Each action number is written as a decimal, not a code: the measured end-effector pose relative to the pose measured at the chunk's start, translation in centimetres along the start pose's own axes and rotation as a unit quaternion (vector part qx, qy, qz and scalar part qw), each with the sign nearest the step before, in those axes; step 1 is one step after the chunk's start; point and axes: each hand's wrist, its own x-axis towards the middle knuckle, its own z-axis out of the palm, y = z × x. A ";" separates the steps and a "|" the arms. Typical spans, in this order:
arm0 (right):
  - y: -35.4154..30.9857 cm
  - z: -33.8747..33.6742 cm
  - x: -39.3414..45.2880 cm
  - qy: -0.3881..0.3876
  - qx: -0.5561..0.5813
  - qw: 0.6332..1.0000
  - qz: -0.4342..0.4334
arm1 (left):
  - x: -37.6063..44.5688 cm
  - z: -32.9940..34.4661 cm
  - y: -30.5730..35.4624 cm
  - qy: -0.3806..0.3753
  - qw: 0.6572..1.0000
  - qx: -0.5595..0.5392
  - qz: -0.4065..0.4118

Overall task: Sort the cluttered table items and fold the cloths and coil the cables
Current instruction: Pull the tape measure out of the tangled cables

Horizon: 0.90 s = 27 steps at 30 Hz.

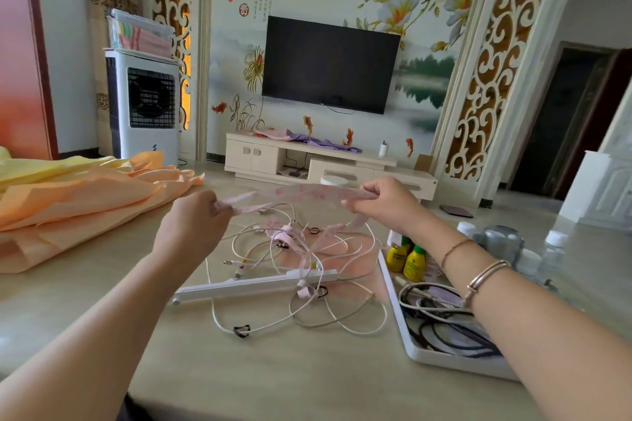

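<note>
Hands: we see left hand [196, 220] and right hand [386, 203] pinching a pink printed tape strip [297, 193] taut above tangled white cables [307, 270].

Both forearms bare, no sleeves; right wrist wears thin cord bracelet [455, 247] and metal bangles [485, 275].

We see bare bench [307, 376] along the near edge, room for a hand to pass; centre blocked by loose cables [328, 284] w/ a white bar [253, 285] lying across them; right side taken by a white tray [441, 357] & small bottles [410, 258]; left side heaped w/ orange cloths [71, 205].
</note>
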 end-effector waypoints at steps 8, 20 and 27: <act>-0.5 -0.6 -1.9 -0.177 0.220 0.959 -0.008 | -0.5 2.0 -0.5 -0.075 0.962 0.260 -0.038; -2.0 0.8 -1.0 -0.227 0.177 0.957 -0.033 | -2.4 0.1 5.3 -0.284 0.894 -0.320 0.134; -4.9 -0.5 -0.8 -0.210 0.117 0.968 -0.070 | -2.4 0.3 7.2 -0.249 0.890 -0.362 0.123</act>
